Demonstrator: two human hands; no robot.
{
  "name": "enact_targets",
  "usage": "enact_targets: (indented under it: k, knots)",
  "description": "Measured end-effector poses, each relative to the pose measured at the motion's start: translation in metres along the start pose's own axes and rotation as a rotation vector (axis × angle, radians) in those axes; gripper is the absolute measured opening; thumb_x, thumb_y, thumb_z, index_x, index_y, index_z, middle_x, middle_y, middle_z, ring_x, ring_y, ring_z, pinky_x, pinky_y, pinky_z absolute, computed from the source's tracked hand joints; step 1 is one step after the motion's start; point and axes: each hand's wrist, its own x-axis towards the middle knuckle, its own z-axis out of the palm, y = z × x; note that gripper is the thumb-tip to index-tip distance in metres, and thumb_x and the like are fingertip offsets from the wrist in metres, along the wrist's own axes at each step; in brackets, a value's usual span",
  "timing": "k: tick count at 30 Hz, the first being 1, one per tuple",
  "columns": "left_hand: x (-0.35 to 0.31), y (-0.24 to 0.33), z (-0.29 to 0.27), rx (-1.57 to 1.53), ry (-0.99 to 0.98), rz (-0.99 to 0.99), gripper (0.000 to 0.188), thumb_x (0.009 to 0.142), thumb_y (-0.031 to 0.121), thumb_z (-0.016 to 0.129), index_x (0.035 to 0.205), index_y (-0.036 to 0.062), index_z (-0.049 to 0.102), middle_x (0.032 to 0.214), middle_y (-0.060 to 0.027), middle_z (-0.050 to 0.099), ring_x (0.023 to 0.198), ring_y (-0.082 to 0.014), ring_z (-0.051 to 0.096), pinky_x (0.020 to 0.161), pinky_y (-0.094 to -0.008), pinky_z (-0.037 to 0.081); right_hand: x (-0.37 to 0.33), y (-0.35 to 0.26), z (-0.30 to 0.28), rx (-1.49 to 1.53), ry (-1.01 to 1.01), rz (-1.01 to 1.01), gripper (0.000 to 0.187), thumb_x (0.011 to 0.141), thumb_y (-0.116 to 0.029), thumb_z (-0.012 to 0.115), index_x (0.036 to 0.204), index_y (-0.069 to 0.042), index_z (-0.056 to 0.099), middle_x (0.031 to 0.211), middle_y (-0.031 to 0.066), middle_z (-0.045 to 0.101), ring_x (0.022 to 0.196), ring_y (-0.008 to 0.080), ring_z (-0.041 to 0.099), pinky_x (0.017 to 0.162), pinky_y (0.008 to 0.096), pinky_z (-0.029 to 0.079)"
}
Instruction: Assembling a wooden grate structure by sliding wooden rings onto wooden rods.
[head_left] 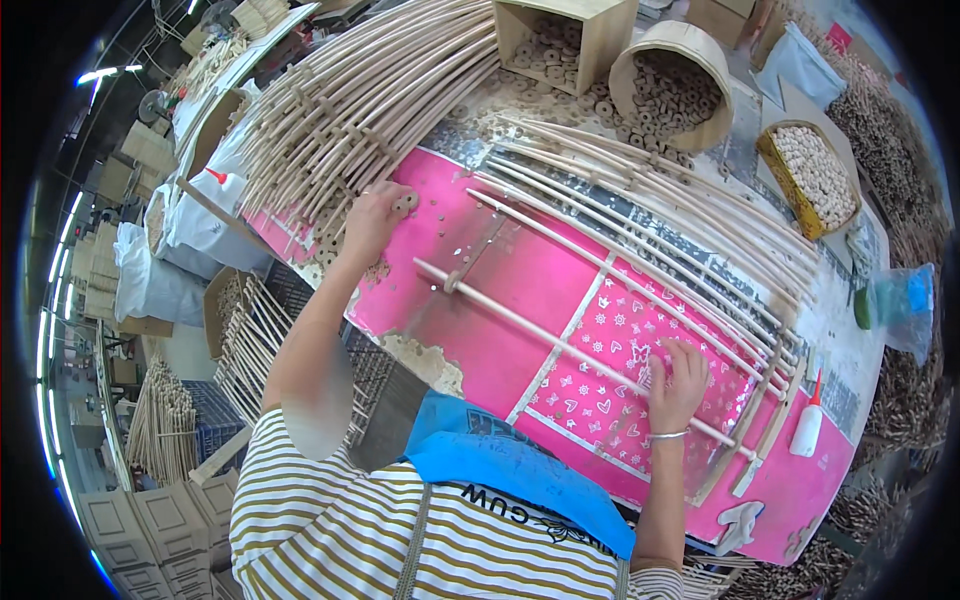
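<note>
My left hand [370, 222] is closed, pinching a small wooden ring [405, 203] at the far left of the pink tabletop. My right hand [678, 388] is bent round a long wooden rod [540, 336], its fingertips partly hidden. The rod slants from the left middle down to the right. One wooden ring [452, 281] sits on it near the left end, and its right end meets a slotted wooden strip [742, 432]. Beyond it, several more rods [640, 280] lie roughly parallel across the table.
A big stack of rods with rings [370, 110] fills the far left. At the back, a wooden box [565, 45] and a tipped round tub [675, 85] hold rings. A basket of pale beads [812, 180], a glue bottle [806, 425] and a crumpled cloth [738, 525] lie right.
</note>
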Motion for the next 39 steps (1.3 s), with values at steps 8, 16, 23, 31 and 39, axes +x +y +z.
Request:
enact_targets:
  k: [8, 16, 23, 31, 39]
  knots:
    - [-0.009, -0.022, 0.03, 0.394, 0.139, 0.181, 0.02, 0.097, 0.013, 0.063, 0.117, 0.0116, 0.066, 0.1, -0.0076, 0.068, 0.099, -0.0306, 0.067, 0.084, -0.044, 0.054, 0.064, 0.017, 0.035, -0.129, -0.036, -0.075, 0.032, 0.091, -0.015, 0.076, 0.123, -0.011, 0.072, 0.119, 0.0063, 0.068, 0.117, 0.0285, 0.061, 0.1, 0.0452, 0.043]
    - [0.009, 0.007, 0.046, -0.924, -0.062, -0.279, 0.038, 0.099, 0.011, 0.07, 0.136, 0.0044, 0.067, 0.116, -0.0042, 0.074, 0.101, -0.0151, 0.071, 0.087, -0.0298, 0.056, 0.062, 0.011, 0.03, 0.154, 0.028, -0.042, 0.011, 0.092, -0.009, 0.075, 0.102, -0.005, 0.073, 0.095, 0.0109, 0.065, 0.093, 0.0306, 0.063, 0.083, 0.0412, 0.048]
    - [0.019, 0.004, 0.07, -1.314, -0.269, -0.415, 0.038, 0.107, 0.023, 0.066, 0.142, 0.0068, 0.066, 0.118, -0.0014, 0.074, 0.104, -0.0097, 0.069, 0.094, -0.0276, 0.055, 0.053, 0.008, 0.024, 0.172, -0.003, -0.021, 0.008, 0.094, -0.008, 0.074, 0.102, -0.005, 0.074, 0.093, 0.0108, 0.065, 0.089, 0.0293, 0.062, 0.081, 0.0403, 0.048]
    - [0.016, 0.033, 0.058, -1.253, -0.369, -0.416, 0.056, 0.104, 0.025, 0.072, 0.154, 0.0088, 0.054, 0.114, -0.0012, 0.076, 0.104, -0.0095, 0.07, 0.091, -0.0266, 0.053, 0.055, 0.008, 0.022, 0.187, -0.023, -0.032, 0.011, 0.093, -0.008, 0.073, 0.103, -0.005, 0.074, 0.093, 0.0108, 0.065, 0.089, 0.0294, 0.062, 0.081, 0.0403, 0.049]
    - [0.004, 0.069, 0.071, -1.205, -0.239, -0.401, 0.103, 0.093, 0.028, 0.084, 0.172, 0.0125, 0.019, 0.107, -0.0035, 0.078, 0.096, -0.0108, 0.073, 0.079, -0.0253, 0.05, 0.059, 0.005, 0.02, 0.187, 0.026, -0.052, 0.011, 0.089, -0.008, 0.077, 0.097, -0.004, 0.071, 0.091, 0.0109, 0.065, 0.09, 0.0314, 0.064, 0.081, 0.0428, 0.049]
